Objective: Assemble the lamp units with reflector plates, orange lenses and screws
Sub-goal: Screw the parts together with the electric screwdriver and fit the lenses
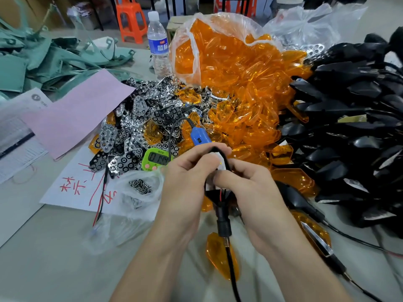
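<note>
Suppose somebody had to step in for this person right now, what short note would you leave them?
Left hand and right hand: both grip one black plastic lamp housing, its wired stalk hanging down; fingers hide its inside.
Supplies: shiny chrome reflector plates heaped ahead-left, orange transparent lenses heaped behind, small metal screws in a clear bag at left, spare black housings piled right. Blue electric screwdriver shows just beyond the hands.
Done: unclear for this unit.
Left: probably plate, lens, then screws.

Bright, even light from above; shadows faint; glare on the translucent orange plastic lenses (pixel 239 68); edges bend; background blurs.
</note>
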`<act>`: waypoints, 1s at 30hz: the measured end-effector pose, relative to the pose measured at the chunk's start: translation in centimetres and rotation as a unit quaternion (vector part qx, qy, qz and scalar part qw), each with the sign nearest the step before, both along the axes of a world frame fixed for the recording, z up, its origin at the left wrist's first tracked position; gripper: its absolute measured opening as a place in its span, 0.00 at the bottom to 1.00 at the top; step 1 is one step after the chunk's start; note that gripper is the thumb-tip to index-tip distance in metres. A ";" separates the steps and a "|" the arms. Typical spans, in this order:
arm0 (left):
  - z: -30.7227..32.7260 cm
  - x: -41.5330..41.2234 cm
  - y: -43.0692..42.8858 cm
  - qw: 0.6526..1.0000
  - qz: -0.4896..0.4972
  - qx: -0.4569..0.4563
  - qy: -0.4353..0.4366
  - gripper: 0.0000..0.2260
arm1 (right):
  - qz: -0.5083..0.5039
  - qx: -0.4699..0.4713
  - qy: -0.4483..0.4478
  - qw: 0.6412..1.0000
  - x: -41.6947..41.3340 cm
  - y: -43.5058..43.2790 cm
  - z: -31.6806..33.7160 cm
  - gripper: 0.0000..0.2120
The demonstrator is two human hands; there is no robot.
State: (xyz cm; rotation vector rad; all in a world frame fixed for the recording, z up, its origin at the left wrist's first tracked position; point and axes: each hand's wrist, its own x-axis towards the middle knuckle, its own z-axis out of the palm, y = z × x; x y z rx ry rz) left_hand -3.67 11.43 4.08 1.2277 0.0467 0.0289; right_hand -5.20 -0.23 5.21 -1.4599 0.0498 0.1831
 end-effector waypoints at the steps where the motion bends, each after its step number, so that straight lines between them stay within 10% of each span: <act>1: 0.2 0.0 0.2 1.000 -0.005 0.019 0.004 0.10 | 0.018 0.044 0.029 0.998 -0.1 -0.1 -0.1 0.10; 6: 1.5 -0.6 0.7 0.997 -0.033 0.054 0.052 0.11 | 0.151 0.268 0.188 0.933 -0.9 -0.8 -0.1 0.19; 10: 1.5 -0.6 1.2 0.994 -0.040 0.099 0.038 0.11 | 0.155 0.117 0.196 0.961 -0.5 -1.3 -1.0 0.18; 15: 1.8 -1.1 1.1 0.990 -0.028 0.140 -0.002 0.09 | 0.214 0.241 0.116 0.939 -2.5 -2.5 -0.9 0.14; 30: 2.6 -1.1 1.4 0.966 0.008 0.242 -0.087 0.10 | 0.066 0.080 0.020 0.994 -3.0 -1.9 -0.4 0.12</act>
